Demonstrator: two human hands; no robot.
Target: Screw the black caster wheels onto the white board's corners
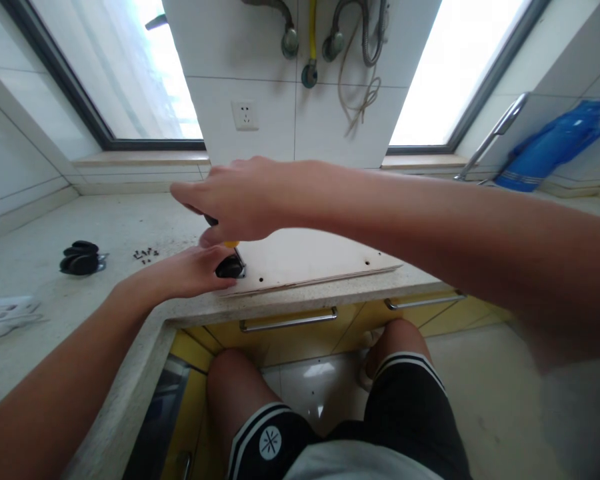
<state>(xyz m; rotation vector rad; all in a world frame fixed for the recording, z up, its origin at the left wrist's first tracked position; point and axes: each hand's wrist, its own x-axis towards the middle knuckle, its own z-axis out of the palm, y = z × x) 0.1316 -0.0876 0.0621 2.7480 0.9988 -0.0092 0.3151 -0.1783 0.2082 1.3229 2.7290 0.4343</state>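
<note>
My right hand (253, 200) is closed round the handle of a screwdriver (232, 244). A yellow part of the handle and a short length of shaft show below the fingers; the rest is mostly hidden. The shaft points down at a black caster wheel (229, 267), which sits at the near left corner of a white board (305, 257) with small holes. My left hand (197, 270) grips this caster from the left, fingers and thumb around it. The tip's exact contact point cannot be made out.
Left on the pale countertop (115, 217) lie more black casters (81, 259) and several small screws (145, 254). A white object (7, 317) is at the far left. Behind stand a tiled wall with a socket (245, 115), a faucet (495, 137) and a blue bag (550, 147). Yellow drawers (290, 337) are below.
</note>
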